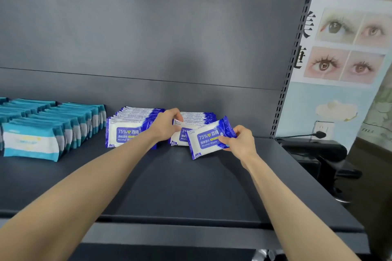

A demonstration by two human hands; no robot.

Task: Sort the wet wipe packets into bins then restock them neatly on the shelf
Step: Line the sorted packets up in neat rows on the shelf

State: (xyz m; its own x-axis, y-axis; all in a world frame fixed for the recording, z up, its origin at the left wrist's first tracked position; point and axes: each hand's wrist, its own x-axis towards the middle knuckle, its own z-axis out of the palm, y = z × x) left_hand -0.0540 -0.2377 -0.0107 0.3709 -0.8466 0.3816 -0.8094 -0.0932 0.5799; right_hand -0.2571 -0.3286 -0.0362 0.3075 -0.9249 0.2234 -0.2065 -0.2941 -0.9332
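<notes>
On the dark shelf point(191, 186) stand two rows of blue-and-white alcohol wipe packets: a left row point(125, 131) and a right row point(197, 117). My right hand point(240, 141) pinches one blue alcohol wipe packet point(209, 141) by its right end, tilted, just in front of the right row. My left hand point(167, 124) curls its fingers over the top left corner of the right row's front packet point(180, 133). Rows of teal-and-white wipe packets point(48, 127) stand at the left of the shelf.
The shelf's grey back panel point(148, 38) rises behind the rows. A slotted upright point(284, 95) bounds the shelf on the right. Beyond it are a poster point(347, 48), a wall socket with a plugged cable point(320, 134) and a dark object point(318, 154).
</notes>
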